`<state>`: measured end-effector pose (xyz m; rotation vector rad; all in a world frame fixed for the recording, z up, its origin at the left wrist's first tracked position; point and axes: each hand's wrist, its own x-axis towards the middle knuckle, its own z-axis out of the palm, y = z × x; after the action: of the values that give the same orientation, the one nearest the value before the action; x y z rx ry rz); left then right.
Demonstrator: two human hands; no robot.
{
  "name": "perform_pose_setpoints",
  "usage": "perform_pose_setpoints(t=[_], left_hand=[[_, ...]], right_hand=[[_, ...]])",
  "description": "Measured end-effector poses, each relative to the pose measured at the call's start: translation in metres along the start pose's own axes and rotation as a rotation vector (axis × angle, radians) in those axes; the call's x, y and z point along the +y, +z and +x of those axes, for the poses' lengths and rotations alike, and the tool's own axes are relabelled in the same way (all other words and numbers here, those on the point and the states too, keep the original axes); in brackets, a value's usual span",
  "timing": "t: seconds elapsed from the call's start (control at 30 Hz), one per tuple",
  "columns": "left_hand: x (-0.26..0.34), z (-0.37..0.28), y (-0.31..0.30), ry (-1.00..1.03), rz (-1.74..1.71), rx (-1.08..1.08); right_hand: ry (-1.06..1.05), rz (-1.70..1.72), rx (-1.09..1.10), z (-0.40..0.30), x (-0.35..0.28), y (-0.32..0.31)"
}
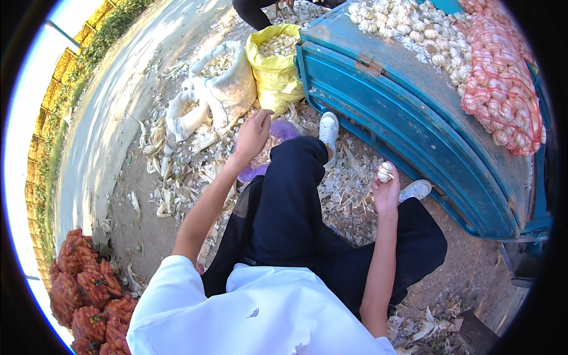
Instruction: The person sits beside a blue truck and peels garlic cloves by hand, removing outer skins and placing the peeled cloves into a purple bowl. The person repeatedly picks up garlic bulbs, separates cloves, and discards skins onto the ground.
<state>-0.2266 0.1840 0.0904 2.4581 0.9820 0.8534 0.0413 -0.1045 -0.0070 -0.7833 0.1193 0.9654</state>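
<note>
My right hand point(387, 191) grips a whole garlic bulb point(385, 172), held up beside the blue metal side panel of a truck bed point(399, 115). Over a purple mesh bag point(284, 129) of garlic cloves on the ground, my left hand point(255, 133) reaches out with its fingers bent; whether anything is in it cannot be seen. Just beyond that hand stand a yellow woven sack point(275, 80) and a white woven sack point(230, 95), both filled with loose cloves. A smaller white sack point(188, 120) with cloves leans at their left.
Whole garlic bulbs point(417, 33) lie heaped on the truck bed beside a red mesh sack of garlic point(506, 88). Garlic skins and dry husks point(346, 191) litter the ground around my shoes. Red mesh bags point(88, 288) sit at lower left. Another person's dark-clothed leg point(253, 13) shows at the top.
</note>
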Motion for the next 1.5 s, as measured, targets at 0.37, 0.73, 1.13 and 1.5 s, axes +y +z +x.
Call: perform_pose_setpoints(t=[0.37,0.73,1.13,1.5], left_hand=[[0.090,0.025,0.026,-0.076,-0.368,-0.206],[0.229,-0.042,0.155,0.473,-0.339,-0.569],[0.207,-0.048,0.174,0.326,-0.555,-0.535],[0.208,-0.037,0.187,-0.950,-1.469,-0.780]], right_hand=[[-0.092,-0.098,-0.103,-0.021,-0.009,0.017],[-0.223,-0.135,0.034,-0.063,-0.028,0.024],[-0.140,0.058,0.037,-0.056,-0.019,0.024],[-0.272,-0.394,0.176,-0.055,-0.020,0.031]])
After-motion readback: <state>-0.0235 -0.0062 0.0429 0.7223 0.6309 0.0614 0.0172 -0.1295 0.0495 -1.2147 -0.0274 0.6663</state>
